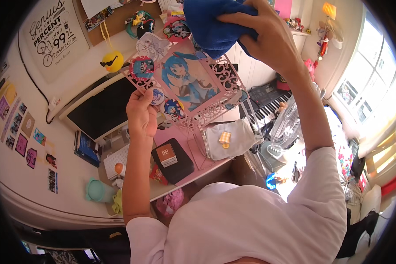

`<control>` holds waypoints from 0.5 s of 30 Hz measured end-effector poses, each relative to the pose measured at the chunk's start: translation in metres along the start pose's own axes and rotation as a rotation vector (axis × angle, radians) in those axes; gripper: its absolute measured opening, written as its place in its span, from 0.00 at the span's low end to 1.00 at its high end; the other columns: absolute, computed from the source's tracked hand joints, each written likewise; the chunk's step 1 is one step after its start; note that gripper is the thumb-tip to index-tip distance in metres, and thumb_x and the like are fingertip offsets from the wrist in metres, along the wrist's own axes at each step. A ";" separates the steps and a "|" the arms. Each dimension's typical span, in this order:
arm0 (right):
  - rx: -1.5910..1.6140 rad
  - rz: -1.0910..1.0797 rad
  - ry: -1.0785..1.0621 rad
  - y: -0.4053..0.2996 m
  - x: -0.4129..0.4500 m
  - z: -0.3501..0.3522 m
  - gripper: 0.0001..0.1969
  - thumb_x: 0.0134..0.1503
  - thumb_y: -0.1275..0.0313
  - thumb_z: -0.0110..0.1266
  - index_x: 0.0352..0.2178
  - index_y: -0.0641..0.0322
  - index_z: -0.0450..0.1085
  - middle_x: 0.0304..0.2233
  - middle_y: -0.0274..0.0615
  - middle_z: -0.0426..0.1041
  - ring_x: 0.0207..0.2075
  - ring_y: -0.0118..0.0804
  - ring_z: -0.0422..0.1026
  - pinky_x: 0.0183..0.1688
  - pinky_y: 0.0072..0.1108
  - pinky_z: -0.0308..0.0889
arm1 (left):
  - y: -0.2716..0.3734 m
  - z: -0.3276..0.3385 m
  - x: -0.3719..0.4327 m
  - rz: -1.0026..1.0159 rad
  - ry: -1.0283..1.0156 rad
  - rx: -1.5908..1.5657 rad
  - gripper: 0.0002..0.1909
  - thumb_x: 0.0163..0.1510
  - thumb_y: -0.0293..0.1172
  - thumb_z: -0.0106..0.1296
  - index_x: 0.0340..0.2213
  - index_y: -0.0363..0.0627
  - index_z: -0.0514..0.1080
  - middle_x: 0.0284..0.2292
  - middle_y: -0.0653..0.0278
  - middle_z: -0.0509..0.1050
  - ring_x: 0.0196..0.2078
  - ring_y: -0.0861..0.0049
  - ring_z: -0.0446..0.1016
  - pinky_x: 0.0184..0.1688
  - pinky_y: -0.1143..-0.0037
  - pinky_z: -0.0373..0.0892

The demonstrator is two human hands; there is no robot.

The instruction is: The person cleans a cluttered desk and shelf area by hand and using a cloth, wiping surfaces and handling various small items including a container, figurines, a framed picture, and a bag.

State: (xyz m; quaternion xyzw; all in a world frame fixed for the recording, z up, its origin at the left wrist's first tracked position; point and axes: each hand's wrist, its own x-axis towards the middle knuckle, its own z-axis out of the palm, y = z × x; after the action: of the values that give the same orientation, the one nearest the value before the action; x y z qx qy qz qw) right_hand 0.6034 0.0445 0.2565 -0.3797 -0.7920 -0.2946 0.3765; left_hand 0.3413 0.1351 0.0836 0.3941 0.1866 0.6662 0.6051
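My right hand [267, 38] grips a bunched blue cloth [214, 28] above the far corner of a pink openwork frame [201, 117]. The frame has scrollwork edges and stands over the desk. In its middle is a picture of a turquoise-haired anime character [184, 79]. At the frame's left edge, my left hand [141, 114] pinches the rim beside a small round badge [157, 96]. Another round badge [142, 68] and a character cutout [173, 110] sit along the same side. The cloth hides part of the frame's back edge.
A yellow duck ornament [113, 61] hangs left of the frame, before a monitor [100, 105]. Below lie a black case [181, 165] and a pale fabric pouch [229, 153] on the pink desk. A keyboard instrument [267, 99] and a fan [285, 122] stand to the right.
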 end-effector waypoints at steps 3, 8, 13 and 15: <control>-0.063 0.084 0.301 -0.013 -0.018 -0.001 0.21 0.34 0.81 0.53 0.35 0.57 0.72 0.29 0.46 0.63 0.31 0.44 0.64 0.34 0.29 0.63 | 0.001 -0.002 0.001 0.018 -0.006 0.008 0.06 0.51 0.23 0.48 0.31 0.42 0.63 0.31 0.61 0.71 0.33 0.73 0.72 0.37 0.71 0.70; -0.025 0.058 0.381 -0.052 -0.074 0.007 0.21 0.36 0.81 0.48 0.36 0.59 0.72 0.39 0.45 0.67 0.35 0.42 0.67 0.44 0.29 0.58 | 0.000 0.016 -0.002 0.079 0.069 0.008 0.07 0.50 0.23 0.50 0.30 0.40 0.62 0.29 0.63 0.69 0.31 0.77 0.70 0.35 0.73 0.69; 0.269 0.214 -0.458 -0.071 -0.155 0.079 0.24 0.30 0.81 0.53 0.35 0.51 0.73 0.34 0.44 0.63 0.35 0.43 0.65 0.36 0.25 0.63 | -0.007 0.037 0.011 0.060 0.025 -0.074 0.08 0.49 0.21 0.50 0.32 0.39 0.62 0.30 0.63 0.69 0.32 0.77 0.70 0.35 0.75 0.68; 0.366 0.175 -0.438 -0.069 -0.162 0.064 0.22 0.28 0.81 0.54 0.32 0.51 0.74 0.32 0.42 0.63 0.34 0.42 0.65 0.33 0.25 0.63 | -0.011 0.036 0.018 0.023 0.038 0.006 0.08 0.50 0.25 0.49 0.32 0.40 0.63 0.31 0.62 0.70 0.33 0.73 0.71 0.39 0.71 0.68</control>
State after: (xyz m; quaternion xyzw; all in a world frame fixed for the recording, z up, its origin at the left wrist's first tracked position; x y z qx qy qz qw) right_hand 0.5916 -0.0060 0.0761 -0.4268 -0.8586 -0.0244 0.2828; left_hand 0.3766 0.1457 0.1033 0.3853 0.1958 0.6798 0.5926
